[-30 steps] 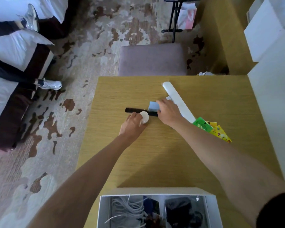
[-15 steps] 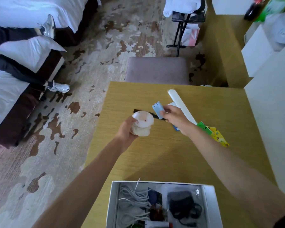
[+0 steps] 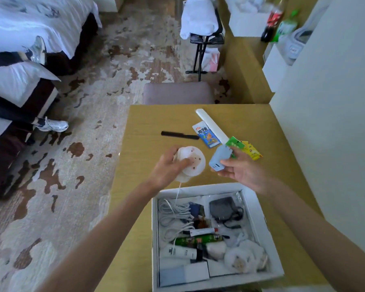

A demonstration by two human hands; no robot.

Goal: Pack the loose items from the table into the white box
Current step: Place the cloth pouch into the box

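Both hands have drawn back from the middle of the table [image 3: 156, 119] toward the white box [image 3: 198, 189], each carrying one item. The left hand [image 3: 169, 166] curls its fingers round a round white pack [image 3: 193, 163]. The right hand [image 3: 243, 172] pinches a pale blue box [image 3: 220, 158] between thumb and fingers, just short of the far rim. Dropping them in looks next. Still on the table are one black comb [image 3: 179, 135], one blue-and-white packet [image 3: 207, 134], one long white bar [image 3: 211, 124], one green sachet [image 3: 237, 143] and seemingly two yellow sachets [image 3: 252, 152].
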